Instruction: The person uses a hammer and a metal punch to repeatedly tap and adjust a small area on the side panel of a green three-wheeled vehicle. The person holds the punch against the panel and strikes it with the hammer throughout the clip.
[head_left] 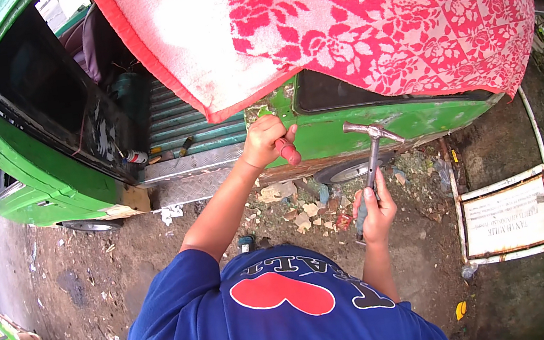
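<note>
Left hand (265,141) clenches the red-handled tool (288,153) by the green panel's (378,124) left edge, tip hidden; right hand (377,212) grasps the hammer (373,160), farther right. Best keep that tool steady, any blow square!

The left forearm (224,205) reaches forward and toward the right, in front of the body. The left hand (264,144) is closed in a fist, with the back of it upward and the thumb (291,133) standing out on its right side. The right hand (378,214) is lower and nearer to the body, also closed in a grip; how each of its fingers (384,190) bends is not quite clear.
</note>
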Demonstrator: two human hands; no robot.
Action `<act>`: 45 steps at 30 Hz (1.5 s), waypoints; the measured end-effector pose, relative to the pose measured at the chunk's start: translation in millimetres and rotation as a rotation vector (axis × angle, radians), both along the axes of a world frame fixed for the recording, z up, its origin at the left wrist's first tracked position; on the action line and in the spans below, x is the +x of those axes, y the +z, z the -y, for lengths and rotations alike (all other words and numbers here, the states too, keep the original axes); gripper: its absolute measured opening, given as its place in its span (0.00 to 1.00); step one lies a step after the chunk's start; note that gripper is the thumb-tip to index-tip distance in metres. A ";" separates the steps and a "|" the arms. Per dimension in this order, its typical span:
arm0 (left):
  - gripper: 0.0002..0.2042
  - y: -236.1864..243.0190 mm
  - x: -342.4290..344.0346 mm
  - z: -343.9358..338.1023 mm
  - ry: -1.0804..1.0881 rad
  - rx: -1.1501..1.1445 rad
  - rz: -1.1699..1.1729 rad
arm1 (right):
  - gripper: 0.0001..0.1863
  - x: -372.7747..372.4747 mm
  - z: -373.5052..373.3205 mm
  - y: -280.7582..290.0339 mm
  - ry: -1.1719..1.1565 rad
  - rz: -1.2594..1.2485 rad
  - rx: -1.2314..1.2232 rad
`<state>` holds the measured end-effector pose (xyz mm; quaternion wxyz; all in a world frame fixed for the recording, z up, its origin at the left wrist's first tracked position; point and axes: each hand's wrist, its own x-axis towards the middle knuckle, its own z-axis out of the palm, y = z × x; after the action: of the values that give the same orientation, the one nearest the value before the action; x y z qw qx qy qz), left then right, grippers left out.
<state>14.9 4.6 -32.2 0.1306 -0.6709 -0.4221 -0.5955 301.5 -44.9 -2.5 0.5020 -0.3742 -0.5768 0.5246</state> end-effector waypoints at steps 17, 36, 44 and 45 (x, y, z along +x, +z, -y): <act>0.15 8.6 4.7 13.3 -0.050 -0.044 0.239 | 0.26 -7.7 6.0 2.2 -0.017 0.013 0.005; 0.17 5.4 -19.1 18.9 -0.267 -0.162 0.200 | 0.27 -34.3 32.7 5.6 -0.062 0.046 -0.053; 0.17 10.8 -29.2 18.6 -0.378 -0.178 0.211 | 0.26 -51.9 45.3 3.6 -0.102 0.035 -0.032; 0.17 10.9 -30.5 19.8 -0.387 -0.183 0.201 | 0.26 -54.7 47.0 3.6 -0.106 0.026 -0.026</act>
<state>-15.6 -15.2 -21.3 -0.0901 -0.6856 -0.3487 -0.6327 246.7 -91.9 1.2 0.5166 -0.4174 -0.5557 0.5001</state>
